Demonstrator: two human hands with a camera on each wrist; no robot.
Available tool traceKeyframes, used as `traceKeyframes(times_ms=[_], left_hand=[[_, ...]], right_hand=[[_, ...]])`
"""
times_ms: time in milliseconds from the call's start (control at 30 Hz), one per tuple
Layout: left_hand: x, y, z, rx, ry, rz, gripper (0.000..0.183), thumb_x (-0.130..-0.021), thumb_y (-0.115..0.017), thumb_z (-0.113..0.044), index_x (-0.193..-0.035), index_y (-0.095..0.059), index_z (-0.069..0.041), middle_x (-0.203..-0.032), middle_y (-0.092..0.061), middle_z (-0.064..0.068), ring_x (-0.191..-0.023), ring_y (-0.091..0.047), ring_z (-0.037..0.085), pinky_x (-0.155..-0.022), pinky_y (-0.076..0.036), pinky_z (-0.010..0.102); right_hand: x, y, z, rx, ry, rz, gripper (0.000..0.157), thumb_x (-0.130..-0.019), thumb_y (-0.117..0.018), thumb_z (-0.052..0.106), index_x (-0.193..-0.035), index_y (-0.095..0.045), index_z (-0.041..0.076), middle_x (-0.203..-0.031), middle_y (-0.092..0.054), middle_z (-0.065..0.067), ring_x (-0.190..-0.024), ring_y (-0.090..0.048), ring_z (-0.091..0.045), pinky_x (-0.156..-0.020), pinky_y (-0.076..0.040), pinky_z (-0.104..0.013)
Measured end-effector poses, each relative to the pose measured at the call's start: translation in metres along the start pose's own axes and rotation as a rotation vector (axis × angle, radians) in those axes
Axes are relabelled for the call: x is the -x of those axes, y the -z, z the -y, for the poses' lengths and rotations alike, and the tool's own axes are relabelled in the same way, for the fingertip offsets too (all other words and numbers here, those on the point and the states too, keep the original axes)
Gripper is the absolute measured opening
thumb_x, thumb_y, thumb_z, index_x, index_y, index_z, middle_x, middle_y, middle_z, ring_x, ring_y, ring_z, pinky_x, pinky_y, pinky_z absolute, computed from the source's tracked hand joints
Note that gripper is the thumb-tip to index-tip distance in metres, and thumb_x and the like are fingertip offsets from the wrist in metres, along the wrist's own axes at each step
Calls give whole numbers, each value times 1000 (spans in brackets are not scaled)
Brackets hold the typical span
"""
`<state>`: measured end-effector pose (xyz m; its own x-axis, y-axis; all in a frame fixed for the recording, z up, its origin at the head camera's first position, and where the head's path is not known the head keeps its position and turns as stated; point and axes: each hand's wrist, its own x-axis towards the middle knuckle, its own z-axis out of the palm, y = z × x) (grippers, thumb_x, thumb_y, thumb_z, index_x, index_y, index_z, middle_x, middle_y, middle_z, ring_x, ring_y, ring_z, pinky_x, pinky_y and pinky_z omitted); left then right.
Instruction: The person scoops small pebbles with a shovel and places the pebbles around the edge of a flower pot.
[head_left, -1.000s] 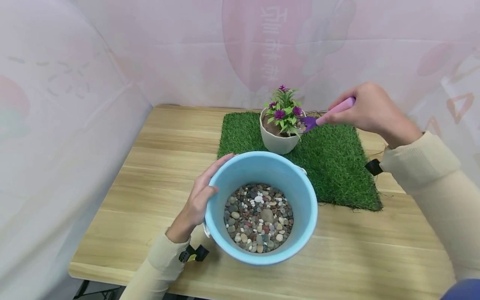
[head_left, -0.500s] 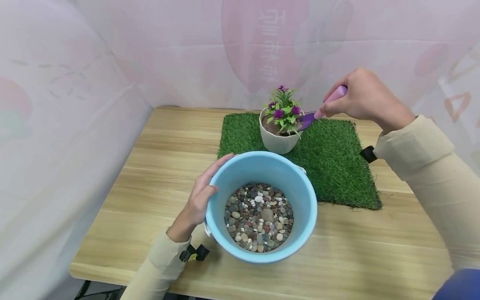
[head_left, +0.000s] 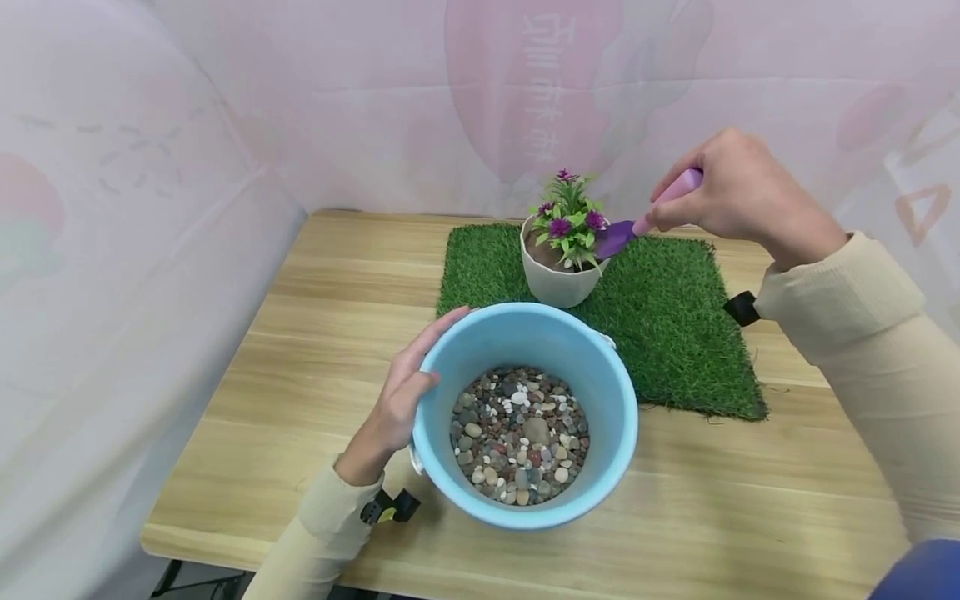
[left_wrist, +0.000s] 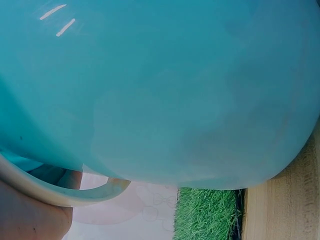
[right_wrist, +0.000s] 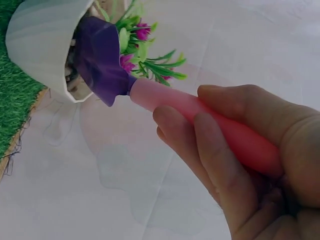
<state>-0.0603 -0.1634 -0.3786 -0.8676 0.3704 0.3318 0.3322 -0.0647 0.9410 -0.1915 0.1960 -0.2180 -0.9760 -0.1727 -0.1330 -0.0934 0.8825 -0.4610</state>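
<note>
My right hand (head_left: 742, 196) grips the pink handle of a small trowel (right_wrist: 205, 117). Its purple blade is tipped down at the right rim of a white flower pot (head_left: 558, 285), and no pebbles show on the blade's visible side. In the right wrist view, a few pebbles lie inside the pot by the blade. Brown soil and a plant (head_left: 568, 218) with purple flowers fill the pot. My left hand (head_left: 401, 392) holds the left rim of a light blue bucket (head_left: 525, 521), thumb at the rim. Pebbles (head_left: 521, 437) of mixed colours cover the bucket's bottom.
A green artificial turf mat (head_left: 675, 333) lies under the pot on the wooden table (head_left: 300, 400). Pale printed cloth (head_left: 375, 108) hangs behind and at the sides. The bucket stands in front of the pot; its white handle (left_wrist: 95, 196) hangs at the side.
The trowel has been raised at its handle end and its blade turned over at the pot. Pebbles seen on the blade earlier no longer show there. The left hand and bucket stay put.
</note>
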Motion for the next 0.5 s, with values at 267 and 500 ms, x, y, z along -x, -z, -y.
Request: traceKeyframes(times_ms=[267,500], left_hand=[[0,0,-2,-9,3,2,72,-78,-31,1,-150,-30,-3,-151,-42,15,-133,-48,36,-104,-48,57],[1,0,-1,-9,0,-5,72,-78,-31,0,-150,-31,-3,-150,-42,15,-132,-49,35,-103,-48,56]], right_hand=[[7,1,-5,27,12,-21,54,-65,-80,59,-102,-75,19,-95,-71,-6,-72,-49,-16,-50,-43,-28],[11,2,-8,26,17,-33,57,-64,-79,61,-103,-75,19,-86,-74,-1,-61,-45,-12,-42,-38,-29]])
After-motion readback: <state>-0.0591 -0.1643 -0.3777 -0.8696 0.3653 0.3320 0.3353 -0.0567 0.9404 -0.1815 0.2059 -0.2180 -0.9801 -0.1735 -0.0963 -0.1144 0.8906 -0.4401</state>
